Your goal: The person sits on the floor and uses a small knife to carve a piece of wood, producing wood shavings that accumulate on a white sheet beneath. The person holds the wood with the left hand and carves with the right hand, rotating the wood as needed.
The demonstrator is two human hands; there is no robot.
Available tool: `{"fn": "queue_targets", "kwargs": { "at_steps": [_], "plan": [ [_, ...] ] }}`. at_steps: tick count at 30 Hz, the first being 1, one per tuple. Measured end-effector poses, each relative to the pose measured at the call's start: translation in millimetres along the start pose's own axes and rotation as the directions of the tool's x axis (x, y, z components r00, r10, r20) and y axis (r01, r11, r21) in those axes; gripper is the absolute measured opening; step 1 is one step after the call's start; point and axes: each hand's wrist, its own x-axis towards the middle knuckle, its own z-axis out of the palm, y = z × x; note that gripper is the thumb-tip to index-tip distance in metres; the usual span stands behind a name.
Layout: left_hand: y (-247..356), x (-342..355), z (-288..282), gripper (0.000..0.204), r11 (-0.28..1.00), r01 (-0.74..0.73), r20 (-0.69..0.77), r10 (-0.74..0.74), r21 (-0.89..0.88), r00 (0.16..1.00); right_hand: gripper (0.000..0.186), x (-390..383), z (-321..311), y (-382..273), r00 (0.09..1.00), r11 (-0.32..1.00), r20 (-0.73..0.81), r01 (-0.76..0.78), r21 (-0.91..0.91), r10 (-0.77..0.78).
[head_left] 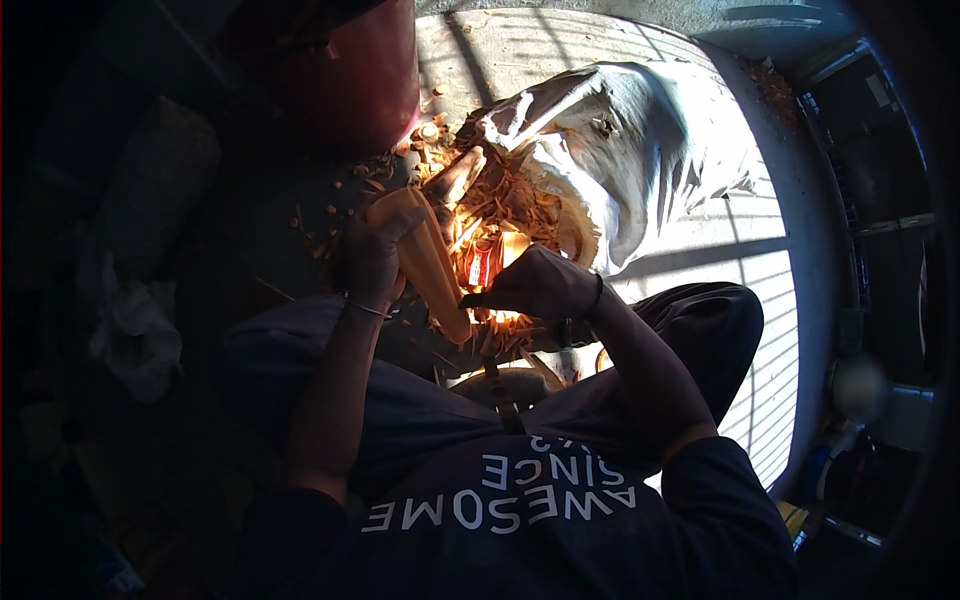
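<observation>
My left hand [376,258] is closed round a long, pale-orange piece of wood [432,265], which slants down toward my lap. At its lower end, my right hand [552,284] is closed on a small dark tool [472,300]. The tool's end is at the wood's edge; whether it touches cannot be made out, and its kind is mostly hidden by my fingers. Behind both hands lies a heap of wood shavings [515,205]. A small red-and-white object [479,267] shows brightly among them, between the wood and my right hand.
A large red tub [365,85] stands at the far left of the heap. A big white sack [660,130] lies beyond my right hand, its mouth toward the shavings. Dark shelving [870,190] runs along the right. A pale bag [135,335] rests in shadow at left.
</observation>
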Motion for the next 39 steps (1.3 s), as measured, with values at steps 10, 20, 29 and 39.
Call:
{"fn": "queue_targets", "kwargs": {
  "at_steps": [10,20,29,39],
  "plan": [
    [15.1,3.2,-0.8,0.040,0.998,-0.065,-0.091,0.063,-0.019,0.994,0.042,0.3,3.9,-11.6,0.994,0.996,0.111,0.030,-0.088,-0.020],
    [6.8,6.0,-5.9,0.039,1.000,-0.022,-0.022,0.021,-0.021,1.000,0.039,5.2,1.8,-14.8,0.998,0.998,-0.047,-0.050,-0.042,0.048],
    [10.8,0.6,2.9,0.037,0.997,-0.026,-0.093,0.019,-0.074,0.996,0.038,0.0,0.6,-4.4,0.998,0.998,0.047,-0.048,-0.042,0.050],
    [26.2,3.6,-7.6,0.037,0.993,-0.116,-0.116,0.117,0.019,0.986,0.042,-0.6,-10.7,-11.8,0.993,0.998,0.116,-0.027,-0.063,0.034]
  ]
}}
